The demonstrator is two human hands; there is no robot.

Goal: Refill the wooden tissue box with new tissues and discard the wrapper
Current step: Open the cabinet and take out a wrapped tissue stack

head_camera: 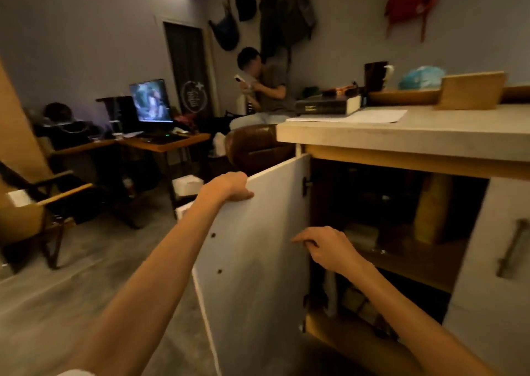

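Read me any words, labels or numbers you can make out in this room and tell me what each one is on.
No text here can be read.
Book on the counter: pale lettering on its dark spine, too blurred to read.
Dark door panel: a white round emblem with lines of small writing inside, too small to read.
Monitor: only a picture shows, no legible words.
Cabinet door and wooden box: no markings visible.

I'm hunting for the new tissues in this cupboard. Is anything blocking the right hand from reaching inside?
No. The door is swung open, held at its top edge by the left hand; the right hand is at the opening. The inside is too dark to spot tissues.
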